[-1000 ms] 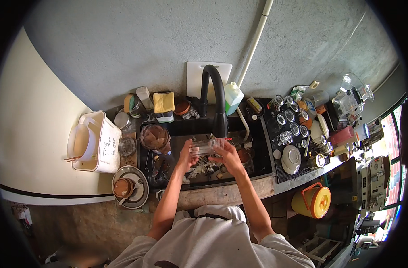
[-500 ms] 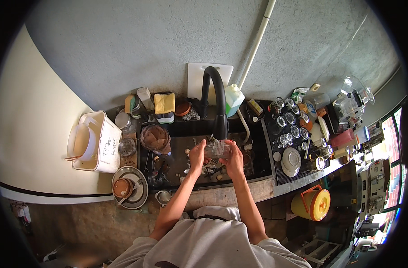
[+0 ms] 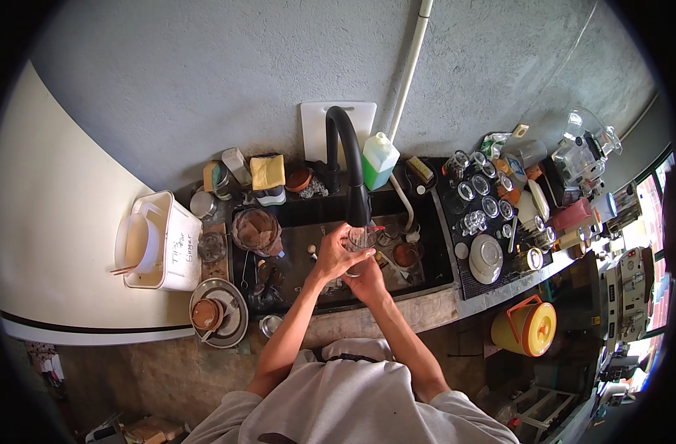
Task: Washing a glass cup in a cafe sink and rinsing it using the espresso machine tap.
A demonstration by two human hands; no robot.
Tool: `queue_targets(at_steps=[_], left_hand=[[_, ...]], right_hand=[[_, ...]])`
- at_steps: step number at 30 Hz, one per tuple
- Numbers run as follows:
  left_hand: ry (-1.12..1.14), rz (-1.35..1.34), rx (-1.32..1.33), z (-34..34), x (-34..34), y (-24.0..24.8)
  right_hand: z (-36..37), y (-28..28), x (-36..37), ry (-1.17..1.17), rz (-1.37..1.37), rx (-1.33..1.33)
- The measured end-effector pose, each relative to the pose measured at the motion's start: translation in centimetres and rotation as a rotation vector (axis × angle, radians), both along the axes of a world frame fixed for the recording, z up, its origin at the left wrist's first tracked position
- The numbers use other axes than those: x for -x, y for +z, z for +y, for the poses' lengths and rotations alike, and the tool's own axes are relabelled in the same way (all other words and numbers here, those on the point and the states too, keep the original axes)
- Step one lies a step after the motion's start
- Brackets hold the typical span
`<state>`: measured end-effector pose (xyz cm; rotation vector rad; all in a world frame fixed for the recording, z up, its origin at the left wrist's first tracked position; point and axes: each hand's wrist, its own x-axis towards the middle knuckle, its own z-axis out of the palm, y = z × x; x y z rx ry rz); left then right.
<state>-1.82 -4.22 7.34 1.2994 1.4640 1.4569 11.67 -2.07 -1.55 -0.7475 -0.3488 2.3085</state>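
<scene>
Gleaming, colourless, see-through glass (image 3: 362, 237)

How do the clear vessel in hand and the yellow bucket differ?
The clear vessel is see-through; the yellow bucket is opaque. The clear vessel looks much smaller than the yellow bucket. The left hand and right hand hold the clear vessel over the sink; the yellow bucket is untouched.

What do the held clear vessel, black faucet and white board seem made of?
Clear vessel: glass or plastic, glossy and see-through; I cannot tell which. Black faucet: probably coated metal, satin finish, soft highlights along its curve. White board: likely plastic, smooth and evenly coloured, no wood grain.
</scene>
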Motion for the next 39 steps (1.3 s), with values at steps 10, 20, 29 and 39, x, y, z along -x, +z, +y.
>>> queue_targets(at_steps=[10, 20, 29, 39], left_hand=[[0.018, -0.075, -0.007, 0.7, 1.0, -3.6], [-0.021, -0.080, 0.017, 0.3, 0.0, -1.4], [-0.018, -0.232, 0.026, 1.3, 0.4, -2.9], [0.071, -0.831, 0.519, 0.8, 1.4, -6.5]], right_hand=[[1.3, 1.2, 0.4, 0.458, 0.099, 0.076], [1.2, -0.5, 0.1, 0.313, -0.090, -0.020], [3.8, 1.5, -2.1, 0.501, -0.052, -0.032], [4.6, 12.2, -1.0, -0.219, -1.167, -1.404]])
